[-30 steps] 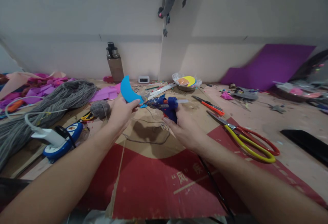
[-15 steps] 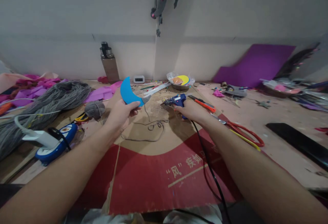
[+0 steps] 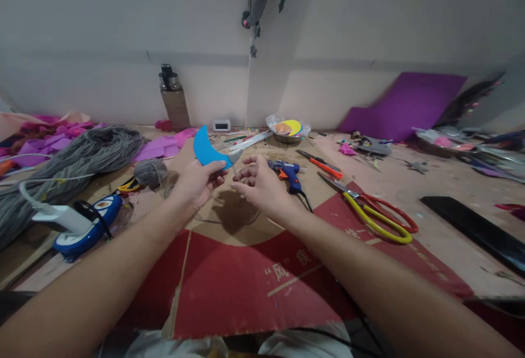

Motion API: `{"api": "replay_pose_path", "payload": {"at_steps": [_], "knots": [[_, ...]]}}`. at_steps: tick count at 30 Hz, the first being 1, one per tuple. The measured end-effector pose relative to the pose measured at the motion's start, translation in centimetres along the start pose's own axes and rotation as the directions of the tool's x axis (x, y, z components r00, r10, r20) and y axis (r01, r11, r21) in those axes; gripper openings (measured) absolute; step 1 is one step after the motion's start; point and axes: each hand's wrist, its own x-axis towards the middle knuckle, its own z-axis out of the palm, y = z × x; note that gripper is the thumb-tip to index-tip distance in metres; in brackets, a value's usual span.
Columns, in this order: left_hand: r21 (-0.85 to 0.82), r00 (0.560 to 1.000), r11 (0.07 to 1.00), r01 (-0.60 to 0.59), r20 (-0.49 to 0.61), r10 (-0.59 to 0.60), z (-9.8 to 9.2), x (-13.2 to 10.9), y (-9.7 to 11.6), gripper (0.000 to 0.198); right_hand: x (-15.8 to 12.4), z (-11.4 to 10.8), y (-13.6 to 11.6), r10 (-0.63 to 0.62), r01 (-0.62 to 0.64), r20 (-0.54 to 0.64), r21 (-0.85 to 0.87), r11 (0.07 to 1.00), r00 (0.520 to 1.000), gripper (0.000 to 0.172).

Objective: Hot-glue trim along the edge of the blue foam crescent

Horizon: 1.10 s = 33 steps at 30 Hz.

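Note:
My left hand pinches a blue crescent-shaped piece between thumb and fingers, its curved tip pointing up. Grey yarn is wrapped around the crescent's lower right end, and a strand hangs from there toward the cardboard. Close to that strand is my right hand, fingers curved and apart from the thumb; whether a fingertip touches the yarn is hard to see. Just beyond my right hand, a blue glue gun rests on the cardboard, its cord trailing toward me.
Red-and-yellow scissors and an orange utility knife lie to the right. A grey yarn ball and a blue power strip are on the left. Red-printed cardboard covers the work surface. A bowl stands at the back.
My right hand has let go of the glue gun, leaving it on the cardboard, and moved left to the yarn by the crescent. My left hand still holds the crescent in nearly the same place.

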Motion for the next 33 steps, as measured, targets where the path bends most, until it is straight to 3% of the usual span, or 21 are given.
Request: {"api": "replay_pose_path", "payload": {"at_steps": [2,5,10,21,33], "knots": [[0.005,1.0,1.0,0.018,-0.018,-0.018,0.0,0.0,-0.3,0.024,0.0,-0.1,0.1,-0.064,0.062,-0.01,-0.158,0.985,0.998,0.027],[0.015,0.998,0.999,0.047,-0.035,-0.047,0.0,0.1,-0.5,0.024,-0.2,-1.0,-0.2,-0.282,0.256,-0.012,-0.386,0.886,0.959,0.009],[0.036,0.997,0.998,0.057,-0.057,-0.055,0.2,0.0,-0.5,0.022,-0.2,-1.6,-0.6,-0.419,0.375,0.034,-0.517,0.769,0.907,0.018],[0.207,1.0,0.978,0.017,-0.017,-0.014,0.5,-0.4,-0.6,0.019,0.0,-2.5,-0.9,-0.482,0.406,0.02,-0.568,0.715,0.876,0.017],[0.341,0.992,0.935,-0.097,0.114,0.062,0.2,-0.6,-1.2,0.017,0.1,-3.2,-1.5,-0.434,0.373,-0.024,-0.467,0.802,0.901,0.014]]}}
